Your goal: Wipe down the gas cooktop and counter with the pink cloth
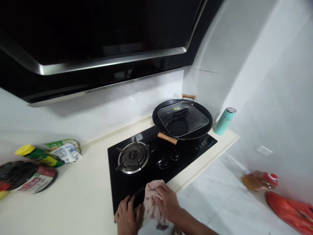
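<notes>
A crumpled pale pink cloth (152, 199) is bunched under my right hand (168, 202), whose fingers are closed around it at the front edge of the black glass gas stove (129, 186). Just to the left, my left hand (128, 215) rests on the stove's front left corner, fingers spread and holding nothing. Beyond the hands are the bare left burner (132, 156) and two control knobs (162, 163). A black wok (199, 133) with wooden handles sits over the right side of the stove, a glass lid (166, 119) lying in it.
A range hood (112, 58) hangs low over the stove. On the left counter (80, 195) lie a dark sauce bottle (36, 179), a green bottle with yellow cap (44, 156) and packets (67, 152). At right stand a mint thermos (223, 122), and on the floor an oil jug (256, 181) and red bag (290, 210).
</notes>
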Available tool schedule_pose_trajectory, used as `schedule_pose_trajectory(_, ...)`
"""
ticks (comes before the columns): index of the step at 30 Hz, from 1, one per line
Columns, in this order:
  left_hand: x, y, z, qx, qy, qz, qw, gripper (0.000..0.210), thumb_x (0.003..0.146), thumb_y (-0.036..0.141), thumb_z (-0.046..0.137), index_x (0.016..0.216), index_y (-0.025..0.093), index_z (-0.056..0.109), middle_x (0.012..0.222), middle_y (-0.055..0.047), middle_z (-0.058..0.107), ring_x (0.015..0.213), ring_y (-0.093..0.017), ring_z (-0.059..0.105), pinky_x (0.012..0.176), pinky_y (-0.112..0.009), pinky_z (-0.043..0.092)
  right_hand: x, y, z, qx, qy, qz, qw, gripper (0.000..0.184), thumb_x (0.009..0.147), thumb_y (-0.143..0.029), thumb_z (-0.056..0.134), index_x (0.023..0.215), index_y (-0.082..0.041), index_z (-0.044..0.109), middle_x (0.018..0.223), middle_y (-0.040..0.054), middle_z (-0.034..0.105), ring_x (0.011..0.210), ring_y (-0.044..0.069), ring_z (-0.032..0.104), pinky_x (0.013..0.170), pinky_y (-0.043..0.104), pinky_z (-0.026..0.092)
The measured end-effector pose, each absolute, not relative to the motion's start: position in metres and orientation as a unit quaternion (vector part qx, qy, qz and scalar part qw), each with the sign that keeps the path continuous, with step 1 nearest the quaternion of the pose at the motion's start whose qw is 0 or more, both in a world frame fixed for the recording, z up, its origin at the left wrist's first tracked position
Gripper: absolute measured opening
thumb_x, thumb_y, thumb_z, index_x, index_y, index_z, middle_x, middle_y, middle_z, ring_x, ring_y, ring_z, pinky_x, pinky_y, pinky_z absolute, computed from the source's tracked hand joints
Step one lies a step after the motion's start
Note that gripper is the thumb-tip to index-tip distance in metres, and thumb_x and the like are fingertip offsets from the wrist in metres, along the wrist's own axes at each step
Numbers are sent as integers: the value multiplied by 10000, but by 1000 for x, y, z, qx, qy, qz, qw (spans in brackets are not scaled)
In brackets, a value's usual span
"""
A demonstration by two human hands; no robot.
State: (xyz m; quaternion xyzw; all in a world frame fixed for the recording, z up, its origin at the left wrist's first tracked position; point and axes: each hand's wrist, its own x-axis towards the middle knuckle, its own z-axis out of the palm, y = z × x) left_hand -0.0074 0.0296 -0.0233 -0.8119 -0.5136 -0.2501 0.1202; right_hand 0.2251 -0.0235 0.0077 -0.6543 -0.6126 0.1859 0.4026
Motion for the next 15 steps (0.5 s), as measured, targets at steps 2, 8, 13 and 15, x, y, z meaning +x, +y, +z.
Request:
schedule_pose_trajectory(2,-8,28,-22,-813,-507,-257,126,365,962,415,573,1220,184,689,1237,-140,674,1173,-309,604,967,-466,496,223,-19,19,-624,-549,286,477,222,1012,-342,453,1053,-277,661,984,13,698,916,199,669,827,304,533)
schedule_pose_trajectory(8,-5,22,-19,-808,-516,-253,129,334,971,351,586,1234,180,701,1251,-137,683,1177,-292,605,960,-435,490,241,26,66,-615,-534,253,523,359,1063,-457,408,1227,-241,642,1170,78,670,1103,228,640,990,362,516)
schedule_pose_trajectory(13,-5,21,-25,-802,-511,-281,130,332,981,404,571,1214,207,703,1249,-124,686,1179,-296,607,961,-450,497,243,39,55,-687,-672,237,143,899,821,-512,798,1601,-282,414,1706,154,280,1533,451,261,1195,672,274)
schedule_pose_trajectory(15,-6,20,-26,-802,-510,-280,137,331,985,413,567,1215,215,699,1255,-123,683,1184,-299,603,965,-453,492,242,32,44,-663,-709,238,41,1162,681,-497,921,1652,-335,305,1754,144,141,1559,495,165,1196,725,200)
